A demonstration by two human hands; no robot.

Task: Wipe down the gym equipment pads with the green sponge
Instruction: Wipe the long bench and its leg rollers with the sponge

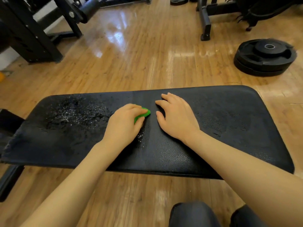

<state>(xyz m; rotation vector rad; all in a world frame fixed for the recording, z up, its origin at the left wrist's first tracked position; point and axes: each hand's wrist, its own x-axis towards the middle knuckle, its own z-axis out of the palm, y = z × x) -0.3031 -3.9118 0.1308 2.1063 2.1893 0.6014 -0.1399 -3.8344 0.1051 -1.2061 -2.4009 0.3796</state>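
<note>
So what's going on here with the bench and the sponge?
A person is wiping a black bench pad in a gym. The left hand grips a green sponge pressed on the pad near its middle. The right hand rests flat on the pad beside it. A wet, foamy patch lies on the pad to the left of the sponge. Weight plates sit stacked on the wooden floor beyond.

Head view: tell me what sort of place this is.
Most likely a gym. A long black padded leather bench pad spans the view, stacked black round weight plates lie on the wooden plank floor, and black steel machine frames stand behind.
</note>
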